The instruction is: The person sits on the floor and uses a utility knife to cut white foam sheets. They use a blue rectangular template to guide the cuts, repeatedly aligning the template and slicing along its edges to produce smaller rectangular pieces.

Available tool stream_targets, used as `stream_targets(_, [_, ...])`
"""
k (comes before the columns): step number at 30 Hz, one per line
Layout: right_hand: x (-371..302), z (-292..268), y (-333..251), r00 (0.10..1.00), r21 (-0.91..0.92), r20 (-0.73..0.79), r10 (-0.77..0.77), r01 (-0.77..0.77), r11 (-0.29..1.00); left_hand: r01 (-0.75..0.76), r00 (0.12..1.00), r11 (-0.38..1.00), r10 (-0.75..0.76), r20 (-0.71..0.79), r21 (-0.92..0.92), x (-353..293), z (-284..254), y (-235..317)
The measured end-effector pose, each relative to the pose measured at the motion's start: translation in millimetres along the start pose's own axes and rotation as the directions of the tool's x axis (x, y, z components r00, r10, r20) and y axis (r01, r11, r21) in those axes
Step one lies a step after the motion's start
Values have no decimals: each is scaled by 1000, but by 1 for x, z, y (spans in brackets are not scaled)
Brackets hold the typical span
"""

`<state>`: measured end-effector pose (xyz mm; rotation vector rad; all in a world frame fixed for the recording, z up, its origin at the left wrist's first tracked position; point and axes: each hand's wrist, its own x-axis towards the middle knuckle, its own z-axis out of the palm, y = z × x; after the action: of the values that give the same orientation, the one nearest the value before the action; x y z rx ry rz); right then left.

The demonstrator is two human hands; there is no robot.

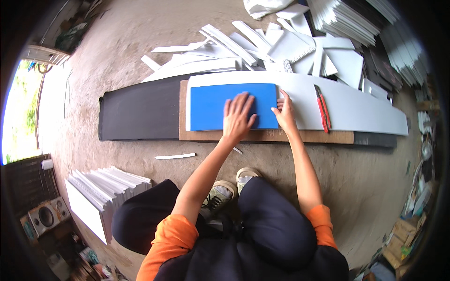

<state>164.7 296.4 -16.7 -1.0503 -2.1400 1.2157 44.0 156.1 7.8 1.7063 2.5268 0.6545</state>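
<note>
"Concrete floor (365, 178) all through, bright doorway (23, 107) far left. What comes next along?"

"White sheets (86, 210) stacked on edge, nearer us, then a black board (140, 110) lying flat and a brown board (184, 112) overlapping it"

"And the blue board (206, 107)?"

"Flat on top, mid-pile, with white showing past its left and far edges. The left hand (240, 117) lies palm down on it, fingers loosely spread, gripping nothing"

"The right hand (286, 112)?"

"At the board's right end, half curled, thumb by the edge. Whether it's pinching, I can't tell"

"Looks like steadying and lining up to me. How would you do that well?"

"Weight through the whole palm, so the board can't skid or twist. Then small nudges at the right end, checking the left and far margins after each"

"And that red knife (322, 108)?"

"Further right, apart from the hand, on the long white sheet (375, 110). I'd keep the right wrist clear of it while nudging"
</note>
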Motion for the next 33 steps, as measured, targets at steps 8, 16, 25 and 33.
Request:
stream_targets(8, [5, -8, 11, 991, 104, 105, 87, -98, 990, 552, 778, 831, -542, -319, -65, -54, -32, -86])
stream_targets(16, [6, -6, 10, 987, 78, 101, 125, -133, 988, 598, 752, 680, -659, 3, -424, -40, -51, -127])
stream_targets(25, [5, -5, 7, 989, 58, 60, 133, -137, 989, 772, 623, 596, -779, 71, -221, -15, -45, -101])
stream_targets(33, [-4, 3, 16, 998, 187, -39, 53, -45, 981, -63, 998, 996, 64, -19, 61, 17, 1, -14])
